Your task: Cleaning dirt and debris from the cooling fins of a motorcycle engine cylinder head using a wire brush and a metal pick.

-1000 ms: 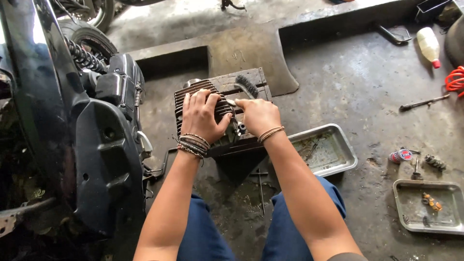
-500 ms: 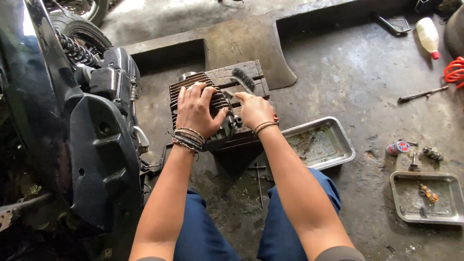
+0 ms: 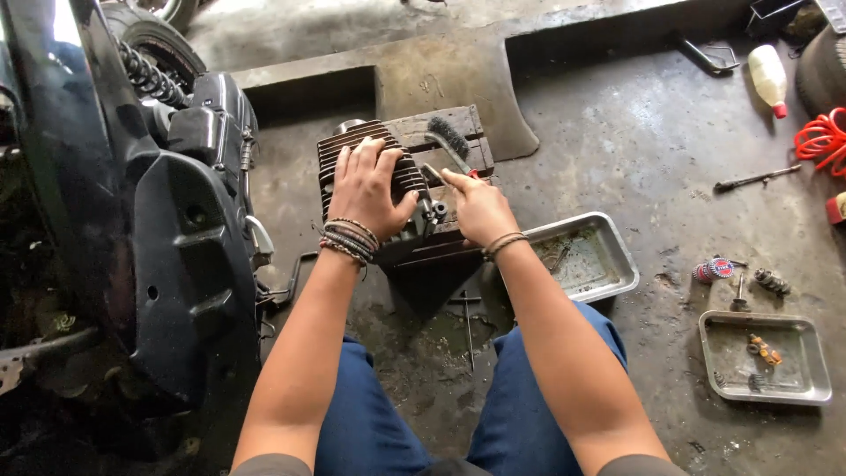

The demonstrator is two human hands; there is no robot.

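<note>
Left hand (image 3: 366,189) spread flat over the finned engine cylinder (image 3: 352,159), fingers splayed across the fins, thumb hooked round its right side; grasping by pressing down. Right hand (image 3: 476,204) clenched on a wire brush (image 3: 449,141), bristle head lying far of the knuckles, handle mostly hidden in the fist.

Cylinder sits on a wooden block (image 3: 441,238) on the concrete floor (image 3: 634,150), between the person's knees and a motorcycle (image 3: 159,229) to the left.

Risks, as judged:
- Cylinder is steadied by one palm only; a hard brush stroke could rock it off the block.
- Fin edges are thin; a slip of the left hand could scrape fingers.
- Brush head works close to the left thumb; bristles could catch skin.
- Bracelets (image 3: 348,240) on the left wrist could snag.

Metal tray (image 3: 582,256) just right of the block; a second tray (image 3: 767,361) with small parts lies near right, well apart.
</note>
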